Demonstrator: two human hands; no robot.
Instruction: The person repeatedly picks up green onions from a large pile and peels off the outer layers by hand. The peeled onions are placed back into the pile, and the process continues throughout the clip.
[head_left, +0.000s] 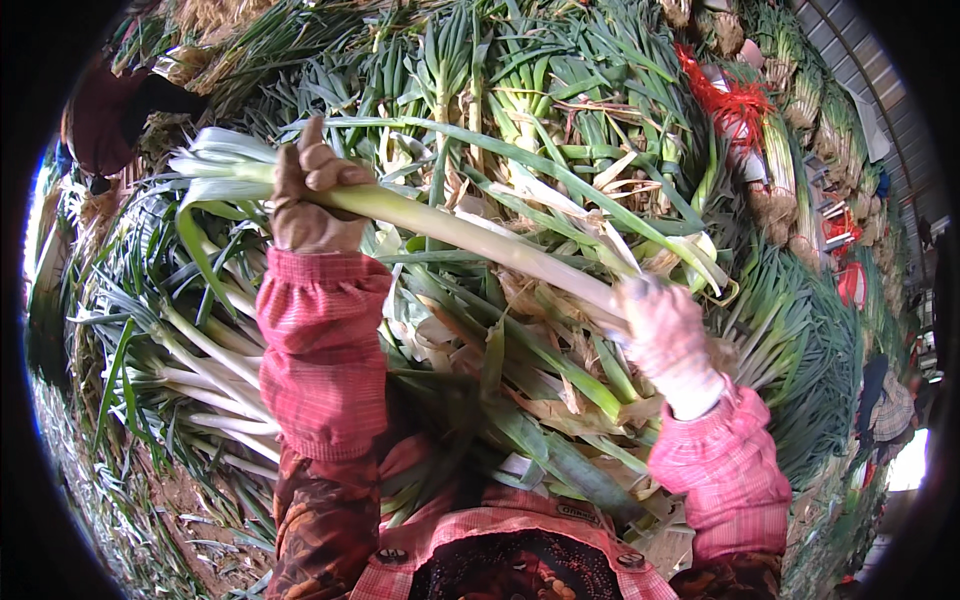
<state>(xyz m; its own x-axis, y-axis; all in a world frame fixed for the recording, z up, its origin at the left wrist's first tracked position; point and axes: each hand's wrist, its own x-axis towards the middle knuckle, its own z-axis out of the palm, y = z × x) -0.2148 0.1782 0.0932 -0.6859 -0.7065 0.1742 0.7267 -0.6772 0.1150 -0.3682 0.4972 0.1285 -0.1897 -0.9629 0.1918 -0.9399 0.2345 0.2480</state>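
A thick green onion stalk (465, 234) slants across the view, its pale end down to the right. Near the leafy top, my left hand (313, 187) grips it in a soiled glove, index finger pointing up. At the white lower end my right hand (664, 322), in a light glove, is closed around the stalk; the tip there is hidden. Below the stalk lie loose green leaves and dry peeled skins (540, 375), some over my lap. Left of my left forearm rests a pile of cleaned white stalks (217, 401).
A heap of green onions (420, 67) rises in front. Red ties (731, 105) lie on bundled onions (776, 172) at the right. Another person (105, 112) is at the far left, and a person in a checked garment (892, 409) at the far right. Leaf scraps litter the ground (180, 502).
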